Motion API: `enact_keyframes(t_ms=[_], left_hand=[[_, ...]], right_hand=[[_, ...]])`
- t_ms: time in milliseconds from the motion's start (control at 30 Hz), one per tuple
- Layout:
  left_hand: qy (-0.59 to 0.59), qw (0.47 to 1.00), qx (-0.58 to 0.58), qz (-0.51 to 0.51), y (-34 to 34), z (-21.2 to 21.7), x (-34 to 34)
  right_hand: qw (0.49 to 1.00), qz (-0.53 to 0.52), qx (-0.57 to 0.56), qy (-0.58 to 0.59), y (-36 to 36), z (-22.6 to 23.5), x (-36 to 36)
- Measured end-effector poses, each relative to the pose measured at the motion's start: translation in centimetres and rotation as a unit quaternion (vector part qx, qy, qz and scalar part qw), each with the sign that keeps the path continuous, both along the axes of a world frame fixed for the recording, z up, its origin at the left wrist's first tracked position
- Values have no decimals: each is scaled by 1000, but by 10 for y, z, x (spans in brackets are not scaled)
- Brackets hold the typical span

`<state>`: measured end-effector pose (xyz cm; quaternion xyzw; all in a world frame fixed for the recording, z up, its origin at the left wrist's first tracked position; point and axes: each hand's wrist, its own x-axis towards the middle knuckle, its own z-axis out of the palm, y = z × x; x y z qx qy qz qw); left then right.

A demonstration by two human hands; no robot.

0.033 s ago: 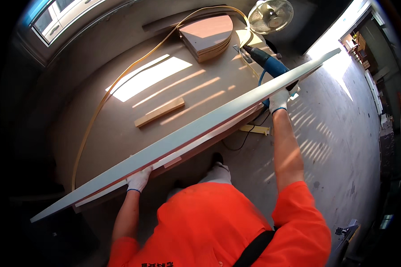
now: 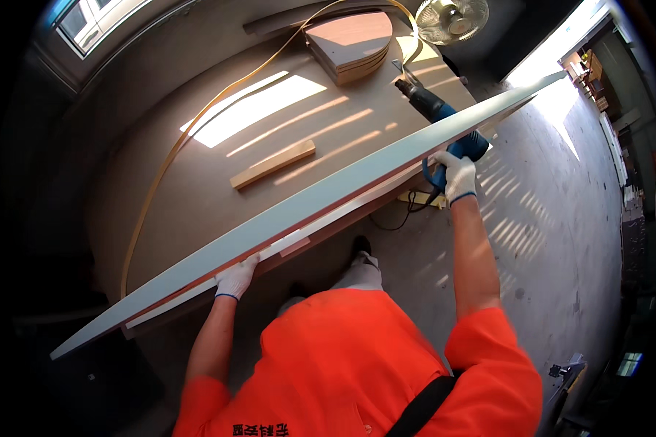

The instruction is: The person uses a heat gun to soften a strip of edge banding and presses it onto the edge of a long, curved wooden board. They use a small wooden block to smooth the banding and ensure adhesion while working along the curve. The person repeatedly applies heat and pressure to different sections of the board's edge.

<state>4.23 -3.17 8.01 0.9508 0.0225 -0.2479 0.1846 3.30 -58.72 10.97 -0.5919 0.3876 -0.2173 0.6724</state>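
Note:
A long pale strip-shaped board (image 2: 291, 207) with a reddish-brown edge runs slantwise across the table, over a white strip and a darker board edge. My gloved left hand (image 2: 235, 278) is closed on its near edge, toward the left end; the fingertips are partly hidden. Beyond the board's near edge, to the right, my gloved right hand (image 2: 459, 177) grips the handle of a blue and black heat gun (image 2: 476, 147). The board crosses in front of the heat gun's middle, and its dark nozzle points to the far left over the table.
On the brown tabletop (image 2: 182, 211) lie a short wooden block (image 2: 273, 166) and a stack of curved-front panels (image 2: 350, 44). A yellow hose (image 2: 169, 156) arcs over it. At the back stands a fan (image 2: 453, 18). A dark cord (image 2: 397, 226) hangs by the table's near edge.
The view has shifted slightly. My right hand and the heat gun have come a little nearer to me relative to the table. My left hand stays on the board's edge.

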Motion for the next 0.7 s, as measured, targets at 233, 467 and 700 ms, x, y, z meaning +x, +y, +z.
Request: enact_keyframes(t_ms=[233,467,700], left_hand=[[-150,975,-132,-93,58,-52,-1],[-234,957,-123,-121,70,-68,-3],[-286,940,-149,-108,74,-90,-2]], right_hand=[[960,41,276,-24,176,23,-176],[978,-40,10,202,272,-34,-251],[889,74,-368,262,291,33,-200]])
